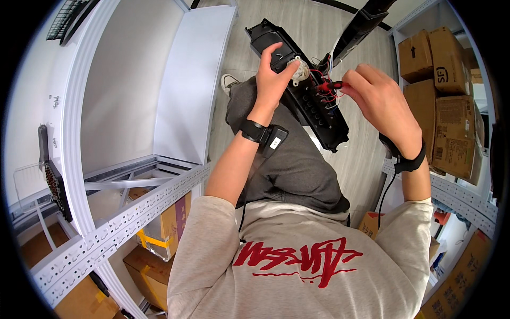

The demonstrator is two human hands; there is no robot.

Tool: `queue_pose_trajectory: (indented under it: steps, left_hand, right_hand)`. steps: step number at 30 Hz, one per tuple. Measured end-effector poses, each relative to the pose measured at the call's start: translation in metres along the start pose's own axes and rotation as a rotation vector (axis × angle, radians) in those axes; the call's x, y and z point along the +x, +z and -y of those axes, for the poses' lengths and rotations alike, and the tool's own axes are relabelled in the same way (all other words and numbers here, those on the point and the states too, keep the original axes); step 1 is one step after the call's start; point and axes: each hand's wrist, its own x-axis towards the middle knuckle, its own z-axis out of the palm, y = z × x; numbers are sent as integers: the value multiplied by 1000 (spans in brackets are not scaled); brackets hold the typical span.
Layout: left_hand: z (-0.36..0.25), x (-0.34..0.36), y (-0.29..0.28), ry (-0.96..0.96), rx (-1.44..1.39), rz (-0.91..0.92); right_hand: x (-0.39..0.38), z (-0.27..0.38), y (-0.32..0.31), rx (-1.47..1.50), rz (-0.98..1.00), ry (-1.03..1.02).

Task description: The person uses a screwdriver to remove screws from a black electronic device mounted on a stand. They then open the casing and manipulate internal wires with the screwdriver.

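Observation:
A long black plastic housing point(313, 114) lies slantwise over my legs, with red and other thin wires point(332, 95) loose near its middle. My left hand point(273, 80) grips its upper part: the thumb presses beside a round, pale motor-like part point(301, 72) with small screw ears, and a bent finger reaches over the housing. My right hand point(374, 90) is closed at the fingertips around a slim red-and-black screwdriver-like tool point(336, 85). That tool points left into the wires; its tip is hard to make out among them.
Another black upright part point(358, 34) stands just past the housing, with wires running toward it. White shelving point(194, 80) rises on my left. Cardboard boxes point(454, 135) are stacked on the right rack, and a brush point(53, 181) hangs at far left.

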Motion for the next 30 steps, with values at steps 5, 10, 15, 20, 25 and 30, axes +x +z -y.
queue_pose_trajectory:
  steps: [5,10,15,20,25,30]
  left_hand:
    - [-1,0,1,-20,11,-3]
    - [-11,-2,3,-28,33,6]
    - [-8,-2,1,-38,29,7]
    - [-4,0,2,-7,30,7]
    - [-3,0,2,-27,25,11]
    - [-6,-2,1,-39,20,6]
  right_hand:
    - [2,-2,-1,164,-68,-57]
    - [-3,-3,11,-14,107,273]
    - [0,-4,9,10,-9,33]
    - [4,-10,8,112,-133,-76]
    - [-3,-8,15,3,91,281]
    - [0,-6,9,61,-50,44]
